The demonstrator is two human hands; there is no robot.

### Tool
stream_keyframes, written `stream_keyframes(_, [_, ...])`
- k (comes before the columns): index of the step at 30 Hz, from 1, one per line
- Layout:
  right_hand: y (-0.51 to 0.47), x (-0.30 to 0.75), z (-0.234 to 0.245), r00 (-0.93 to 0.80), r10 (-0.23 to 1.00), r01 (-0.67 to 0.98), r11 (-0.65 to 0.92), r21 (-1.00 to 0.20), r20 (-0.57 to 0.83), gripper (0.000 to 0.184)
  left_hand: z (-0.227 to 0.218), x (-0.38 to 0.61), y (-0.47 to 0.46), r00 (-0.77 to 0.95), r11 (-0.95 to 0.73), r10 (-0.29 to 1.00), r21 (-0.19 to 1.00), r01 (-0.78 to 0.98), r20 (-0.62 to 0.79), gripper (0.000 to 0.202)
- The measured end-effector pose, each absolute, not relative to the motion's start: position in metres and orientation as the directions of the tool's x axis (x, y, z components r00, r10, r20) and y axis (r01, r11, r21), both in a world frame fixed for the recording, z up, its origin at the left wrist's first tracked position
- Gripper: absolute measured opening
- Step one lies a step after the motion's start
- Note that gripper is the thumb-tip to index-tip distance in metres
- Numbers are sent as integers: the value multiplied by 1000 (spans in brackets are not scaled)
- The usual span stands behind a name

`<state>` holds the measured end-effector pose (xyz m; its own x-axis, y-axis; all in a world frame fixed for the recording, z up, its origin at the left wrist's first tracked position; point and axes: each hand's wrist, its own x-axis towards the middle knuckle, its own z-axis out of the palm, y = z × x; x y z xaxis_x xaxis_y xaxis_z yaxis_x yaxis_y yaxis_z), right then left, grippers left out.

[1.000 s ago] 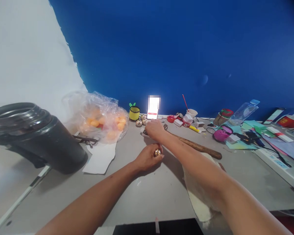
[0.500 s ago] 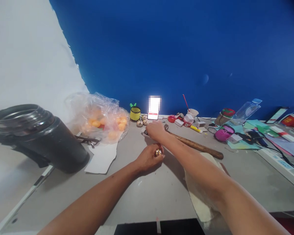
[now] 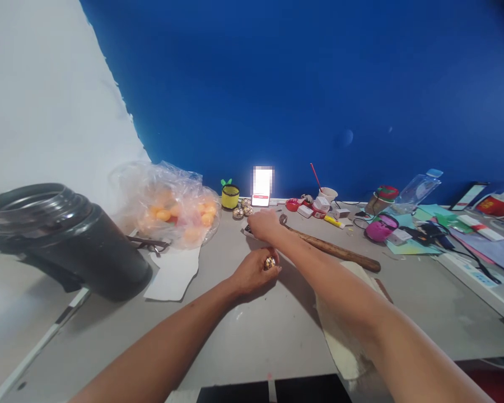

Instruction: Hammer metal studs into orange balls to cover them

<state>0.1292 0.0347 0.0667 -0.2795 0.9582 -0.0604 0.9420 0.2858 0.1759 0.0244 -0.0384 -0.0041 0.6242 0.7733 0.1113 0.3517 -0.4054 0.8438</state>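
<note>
My left hand is closed around a shiny gold ball, low over the table. Just beyond it, my right hand reaches down with fingers curled at a small pale tray-like item that has something dark at its left end. The right fingertips are mostly hidden, so what they pinch cannot be made out. Several more gold patterned balls lie behind the hands, beside a small yellow mesh basket. A wooden-handled hammer lies right of my right hand, its handle passing behind my forearm.
A dark open flask stands at left, near a plastic bag of orange balls, glasses and white paper. A lit phone leans at the wall. Cloth lies under my right forearm; a power strip is right.
The view has shifted slightly. My left hand keeps its hold on the gold ball, and my right hand stays at nearly the same spot by the pale item.
</note>
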Motion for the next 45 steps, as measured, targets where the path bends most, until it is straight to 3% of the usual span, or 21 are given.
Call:
stream_keyframes(17, [31,128,70,-278,961,949,277,149,-11,30,-5,24,-38,616,-391,781,848,358,100,13])
stream_keyframes(20, [25,133,76,-243,969,970,241,43,42,26,-4,24,-37,622,-393,777,848,356,100,13])
stream_keyframes(23, [14,149,76,-172,981,960,188,-207,91,15,-2,23,-37,596,-352,797,878,323,100,14])
stream_keyframes(25, [4,164,72,-145,985,861,174,-477,97,14,1,21,-36,571,-300,815,913,276,95,15])
stream_keyframes(27, [-5,180,62,-112,993,662,96,-743,28,19,3,20,-35,552,-253,829,943,218,95,17])
stream_keyframes(30, [-16,200,43,-77,996,342,-6,-940,-34,27,2,19,-33,534,-196,840,971,138,94,19])
stream_keyframes(33, [-23,212,25,-51,997,67,-49,-997,-52,37,0,20,-32,511,-168,855,979,119,84,27])
stream_keyframes(36, [-25,220,15,-16,997,-108,-75,-991,-74,44,-2,21,-31,457,-115,888,986,120,48,36])
stream_keyframes(39, [-27,223,12,-33,997,-161,-68,-985,-64,47,-2,21,-29,428,-73,903,993,93,26,35])
stream_keyframes(45, [-32,213,9,-166,980,-225,-144,-964,-108,50,0,23,-29,431,-143,898,984,107,84,33])
